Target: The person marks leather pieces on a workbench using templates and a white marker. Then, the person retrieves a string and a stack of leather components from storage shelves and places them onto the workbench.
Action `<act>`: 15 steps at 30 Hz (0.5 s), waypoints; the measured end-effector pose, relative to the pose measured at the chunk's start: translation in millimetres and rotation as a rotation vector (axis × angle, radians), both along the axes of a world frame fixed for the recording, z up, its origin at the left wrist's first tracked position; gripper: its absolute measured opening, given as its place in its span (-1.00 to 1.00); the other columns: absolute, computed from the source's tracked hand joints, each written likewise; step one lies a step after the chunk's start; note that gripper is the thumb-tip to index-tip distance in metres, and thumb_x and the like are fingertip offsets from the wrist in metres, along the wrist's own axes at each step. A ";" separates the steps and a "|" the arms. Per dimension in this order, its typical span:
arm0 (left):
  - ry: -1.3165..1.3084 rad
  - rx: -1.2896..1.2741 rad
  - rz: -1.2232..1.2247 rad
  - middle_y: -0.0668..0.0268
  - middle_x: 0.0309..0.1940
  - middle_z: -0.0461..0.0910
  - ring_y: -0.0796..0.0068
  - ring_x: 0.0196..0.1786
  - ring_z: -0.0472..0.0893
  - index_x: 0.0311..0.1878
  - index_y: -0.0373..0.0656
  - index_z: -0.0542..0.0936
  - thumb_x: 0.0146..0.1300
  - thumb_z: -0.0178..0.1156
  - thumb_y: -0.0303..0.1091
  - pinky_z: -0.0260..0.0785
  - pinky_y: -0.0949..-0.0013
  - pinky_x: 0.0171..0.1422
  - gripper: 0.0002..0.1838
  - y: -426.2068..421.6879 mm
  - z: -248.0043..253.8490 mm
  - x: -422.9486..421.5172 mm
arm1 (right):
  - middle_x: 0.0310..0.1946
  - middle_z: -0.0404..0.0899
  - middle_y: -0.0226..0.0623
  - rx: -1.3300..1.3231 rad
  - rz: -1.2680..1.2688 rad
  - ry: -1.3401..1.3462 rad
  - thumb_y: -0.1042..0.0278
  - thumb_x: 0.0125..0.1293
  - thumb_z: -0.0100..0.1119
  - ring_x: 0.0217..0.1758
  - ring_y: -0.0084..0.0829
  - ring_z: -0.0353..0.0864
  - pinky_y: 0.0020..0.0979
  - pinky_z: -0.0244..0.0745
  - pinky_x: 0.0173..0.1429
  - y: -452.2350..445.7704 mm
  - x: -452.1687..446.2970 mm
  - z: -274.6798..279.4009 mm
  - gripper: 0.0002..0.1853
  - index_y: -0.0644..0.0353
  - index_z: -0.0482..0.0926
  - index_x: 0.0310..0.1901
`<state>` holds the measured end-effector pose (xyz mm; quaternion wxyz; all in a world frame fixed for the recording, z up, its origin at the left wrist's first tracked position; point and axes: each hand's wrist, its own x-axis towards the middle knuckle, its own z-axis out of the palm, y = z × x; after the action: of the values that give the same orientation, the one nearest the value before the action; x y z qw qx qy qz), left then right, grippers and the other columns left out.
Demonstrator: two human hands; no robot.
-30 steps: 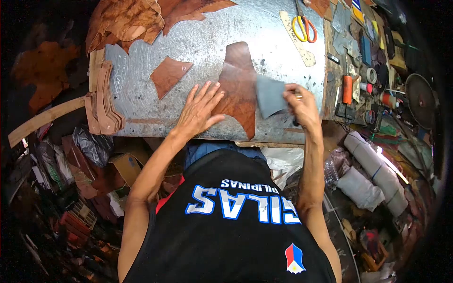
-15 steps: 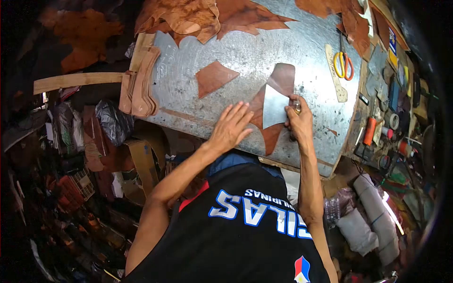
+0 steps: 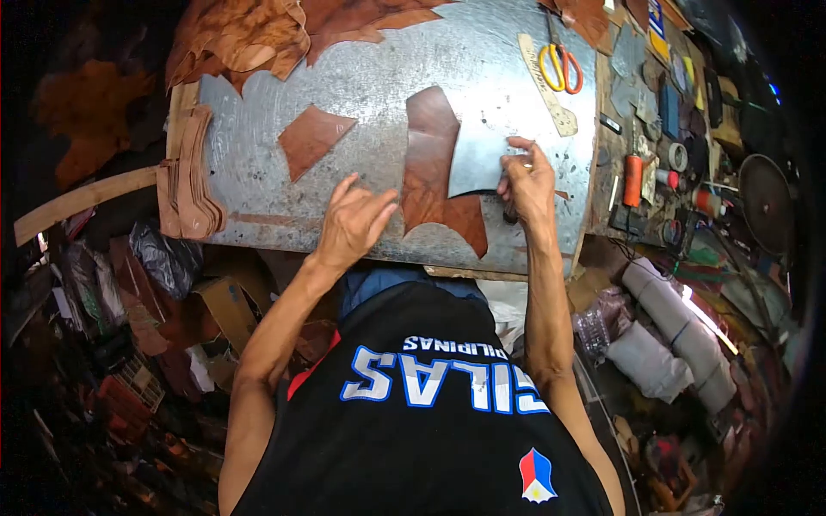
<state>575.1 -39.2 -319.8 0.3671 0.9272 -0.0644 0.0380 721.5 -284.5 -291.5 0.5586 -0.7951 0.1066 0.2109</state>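
Note:
A brown leather piece (image 3: 430, 163) with a curved, pointed lower end lies on the metal-topped table (image 3: 370, 95). My right hand (image 3: 527, 185) grips a grey metal-like sheet (image 3: 482, 155) at its right edge, and the sheet overlaps the right side of the leather. A dark object shows below my right fingers, too hidden to name. My left hand (image 3: 351, 225) is just left of the leather, fingers apart and partly bent, holding nothing. Farther left lies a smaller brown leather piece (image 3: 315, 140).
Scissors (image 3: 561, 69) and a cream template (image 3: 546, 90) lie at the upper right. Stacked leather strips (image 3: 191, 185) sit at the left edge, and large leather scraps (image 3: 249, 39) at the upper left. An orange cylinder (image 3: 632, 181) and other tools crowd the right side.
The grey sheet first moved left over the leather and is now nearer its upper right side. The leather's lower tip has turned rightward. My left hand has lifted its fingers into a bend.

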 end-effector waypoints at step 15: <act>-0.022 0.178 -0.448 0.21 0.35 0.35 0.05 0.48 0.17 0.14 -0.04 0.57 0.09 0.35 0.00 0.01 -0.07 0.51 -0.44 5.5 -17.9 88.3 | -0.57 0.56 -0.16 -0.160 -0.010 0.054 0.17 0.36 0.14 -0.57 -0.46 0.57 -0.39 0.43 -0.49 4.5 -45.4 8.8 -0.57 0.30 0.43 0.12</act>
<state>663.4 -33.8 -337.7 0.2825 0.9180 -0.2755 -0.0401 676.1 -280.0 -282.8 0.4913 -0.8306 0.1421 0.2203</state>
